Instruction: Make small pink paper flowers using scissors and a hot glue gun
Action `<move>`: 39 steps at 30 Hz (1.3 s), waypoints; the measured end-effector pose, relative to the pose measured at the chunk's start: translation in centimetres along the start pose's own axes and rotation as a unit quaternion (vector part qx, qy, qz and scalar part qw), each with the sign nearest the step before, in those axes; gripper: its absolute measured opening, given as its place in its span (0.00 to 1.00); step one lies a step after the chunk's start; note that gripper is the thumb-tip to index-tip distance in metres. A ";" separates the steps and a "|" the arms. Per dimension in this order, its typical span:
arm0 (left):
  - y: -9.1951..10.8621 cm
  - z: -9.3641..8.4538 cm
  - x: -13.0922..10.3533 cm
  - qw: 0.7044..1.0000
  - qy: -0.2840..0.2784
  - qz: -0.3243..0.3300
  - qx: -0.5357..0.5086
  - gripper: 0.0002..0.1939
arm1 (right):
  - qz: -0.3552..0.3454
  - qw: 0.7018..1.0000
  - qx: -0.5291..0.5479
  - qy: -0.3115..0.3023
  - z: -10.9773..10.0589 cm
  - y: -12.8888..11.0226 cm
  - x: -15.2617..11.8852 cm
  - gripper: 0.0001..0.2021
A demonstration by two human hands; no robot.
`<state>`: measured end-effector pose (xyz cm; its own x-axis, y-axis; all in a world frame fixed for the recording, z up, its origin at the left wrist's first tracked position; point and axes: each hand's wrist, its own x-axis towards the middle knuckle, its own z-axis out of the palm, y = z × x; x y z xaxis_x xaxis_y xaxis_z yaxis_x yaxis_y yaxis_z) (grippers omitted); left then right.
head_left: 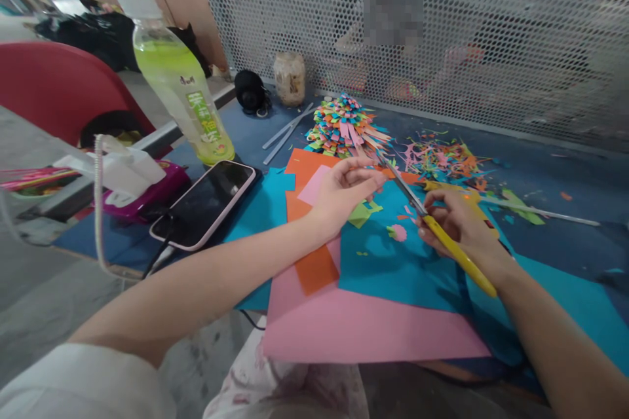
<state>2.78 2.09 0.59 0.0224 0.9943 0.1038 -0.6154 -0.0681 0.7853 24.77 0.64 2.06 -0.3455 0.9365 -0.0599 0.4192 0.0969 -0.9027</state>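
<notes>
My right hand [455, 226] is closed on a pair of scissors with a yellow handle [459, 255]. Their metal blades point up and left, towards my left hand's fingertips. My left hand [348, 186] hovers over the coloured paper, its fingers curled and thumb towards them; whatever is between them is too small to make out. Just beyond it sits a bundle of fringed, multicoloured paper strips [344, 124]. Below my hands lie a blue sheet [388, 275], a cut green piece [362, 215] and a small pink scalloped piece [399, 232].
Paper scraps [445, 160] are heaped at the right, near a clear stick [550, 211]. A drink bottle [189, 85], a phone [209, 203] and a purple tissue box [142, 193] stand left. Behind the jar [289, 78] rises a perforated metal panel [304, 6]; a person is beyond it.
</notes>
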 end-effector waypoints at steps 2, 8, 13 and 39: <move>0.0 0.0 0.0 1.000 -0.001 0.003 -0.001 0.24 | -0.003 1.000 0.000 0.002 0.0 -0.1 0.0 0.25; 0.0 0.0 0.0 1.000 -0.004 0.003 -0.005 0.24 | -0.007 1.000 0.000 0.010 0.2 -0.2 0.0 0.25; 0.1 0.1 -0.1 1.000 0.002 0.004 -0.002 0.26 | -0.011 1.000 0.004 0.009 0.2 -0.1 -0.1 0.25; 0.2 0.1 0.0 1.000 0.007 -0.004 0.003 0.24 | 0.013 1.000 0.000 -0.008 0.0 -0.2 -0.1 0.24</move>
<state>2.75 2.04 0.77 0.0159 0.9959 0.0886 -0.6110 -0.0605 0.7893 24.72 0.54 2.20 -0.3482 0.9330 -0.0908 0.4279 0.0720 -0.9010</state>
